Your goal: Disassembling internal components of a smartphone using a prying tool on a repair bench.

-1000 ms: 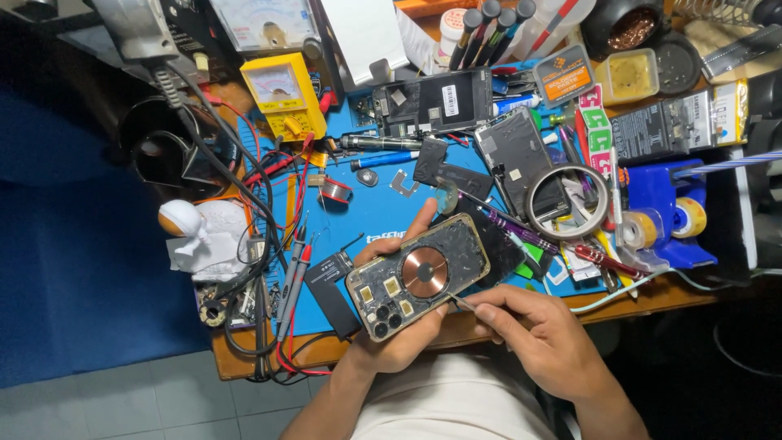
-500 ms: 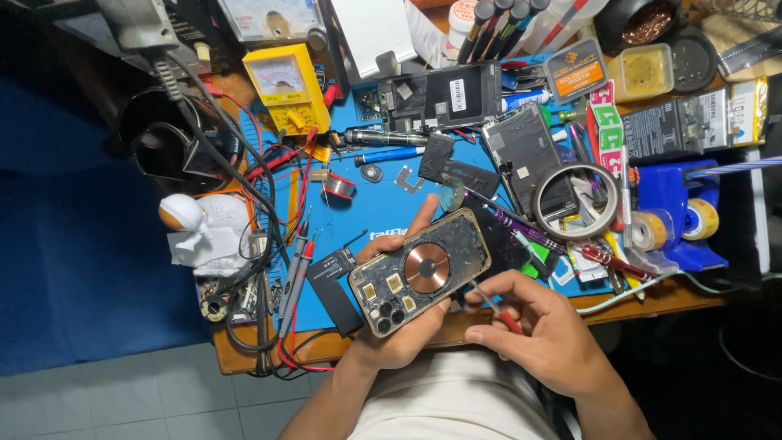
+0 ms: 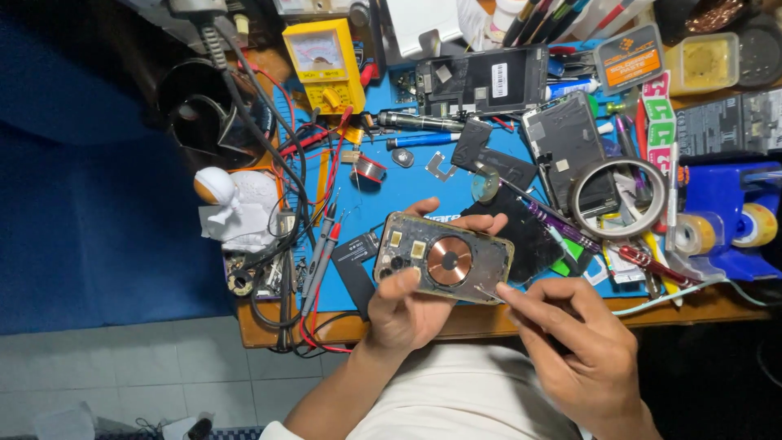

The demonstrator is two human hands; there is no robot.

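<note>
An opened phone back housing [image 3: 444, 258] with a round copper coil in its middle is gripped by my left hand [image 3: 407, 305], thumb on its near edge and fingers curled over the far edge. My right hand [image 3: 574, 342] pinches thin metal tweezers [image 3: 489, 293], whose tip touches the housing's lower right corner. Both hands hover over the near edge of a blue work mat [image 3: 391, 183].
A yellow multimeter [image 3: 324, 57], a round magnifier ring [image 3: 617, 195], phone parts [image 3: 562, 143], screwdrivers [image 3: 419, 122], a blue tape dispenser [image 3: 725, 216], red and black probe leads [image 3: 322, 253] and a white figurine [image 3: 232, 204] crowd the wooden desk [image 3: 700, 303].
The housing has turned from a slant to nearly level in my left hand. My right hand has brought the tweezers up to its lower right corner.
</note>
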